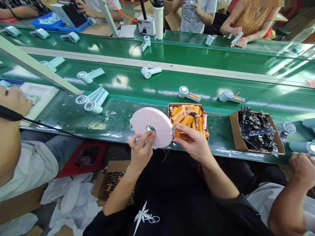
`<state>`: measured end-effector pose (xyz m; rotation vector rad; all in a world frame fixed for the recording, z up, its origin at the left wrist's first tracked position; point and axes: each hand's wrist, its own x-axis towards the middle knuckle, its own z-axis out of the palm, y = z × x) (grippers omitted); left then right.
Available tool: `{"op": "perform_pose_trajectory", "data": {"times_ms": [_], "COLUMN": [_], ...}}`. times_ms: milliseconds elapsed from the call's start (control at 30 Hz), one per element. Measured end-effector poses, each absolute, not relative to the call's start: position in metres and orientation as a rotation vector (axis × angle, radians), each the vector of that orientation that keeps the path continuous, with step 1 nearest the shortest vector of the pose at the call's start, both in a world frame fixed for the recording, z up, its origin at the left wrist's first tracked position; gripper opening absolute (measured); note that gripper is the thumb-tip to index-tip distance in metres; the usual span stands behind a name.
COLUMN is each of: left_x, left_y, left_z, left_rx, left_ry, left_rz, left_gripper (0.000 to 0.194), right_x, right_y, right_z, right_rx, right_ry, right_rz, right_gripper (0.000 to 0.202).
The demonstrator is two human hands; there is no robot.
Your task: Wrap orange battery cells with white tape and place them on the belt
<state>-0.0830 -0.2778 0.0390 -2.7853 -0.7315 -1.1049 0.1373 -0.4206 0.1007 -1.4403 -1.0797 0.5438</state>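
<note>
Pink-white roll: the roll point(161, 126) is tilted up on edge at the worktop's point(118, 119) front edge, just left of the cell box point(169, 109); looks like tape, can't confirm.
Left hand point(142, 150): clamped on the roll, fingers at its centre hole.
Right hand point(195, 141): thumb and fingers pinched on an orange cell point(176, 133), end showing, right at the roll's right edge.
Hands: apart from each other, roll and cell between them.
Step at roll edge: judged as bringing cell and roll edge together, probably to get strip onto the cell.
Next move: seems to call for a steady left grip and a small, exact right-hand motion along the rim.
Cell in fingers: mostly covered by right hand; contact with roll can't be told, nor any strip on it.
Roll underside: far face hidden, lower rim partly behind left hand; left thumb hard to make out.
Cell box: loose orange cells inside, near corner blocked by right hand.
Board box point(236, 136): right of cell box, dark boards too tangled to separate.
Neighbours: workers both sides cut off by frame.
</note>
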Motion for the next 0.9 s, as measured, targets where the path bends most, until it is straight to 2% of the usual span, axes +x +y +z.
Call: {"op": "perform_pose_trajectory", "data": {"times_ms": [133, 367, 467, 533, 600, 667, 733, 767, 900], "left_x": [-0.081, -0.051, -0.051, -0.065, -0.087, -0.109, -0.12, -0.119, -0.052], "left_y": [-0.273, -0.314, -0.341, -0.338, -0.31, -0.263, -0.211, -0.188, -0.115], "left_z": [0.049, 0.061, 0.055, 0.049, 0.044, 0.043, 0.048, 0.052, 0.068], "left_rx": [-2.702, -2.567, -2.636, -2.771, -2.905, -3.037, -3.197, -3.261, -3.299], "left_ry": [-0.683, -0.85, -0.893, -0.91, -1.013, -1.169, -1.258, -1.292, -1.421], "left_rz": [-1.133, -1.229, -1.185, -1.033, -0.791, -0.529, -0.377, -0.389, -0.604], "left_gripper": [0.067, 0.063, 0.068, 0.064, 0.065, 0.076, 0.088, 0.088, 0.056], "right_x": [0.135, 0.088, 0.114, 0.16, 0.212, 0.25, 0.265, 0.264, 0.24], "right_y": [-0.41, -0.38, -0.383, -0.398, -0.421, -0.446, -0.469, -0.478, -0.506], "right_z": [0.09, 0.085, 0.097, 0.111, 0.123, 0.12, 0.1, 0.085, 0.02], "right_rx": [-1.352, -0.9, -0.898, -0.904, -0.839, -0.819, -0.901, -0.958, -1.098], "right_ry": [-0.885, -0.285, -0.261, -0.341, -0.375, -0.368, -0.309, -0.26, -0.023], "right_rz": [0.765, 0.341, 0.51, 0.479, 0.096, -0.142, -0.051, 0.036, 0.237], "right_gripper": [0.05, 0.056, 0.06, 0.052, 0.037, 0.043, 0.054, 0.06, 0.071]}}
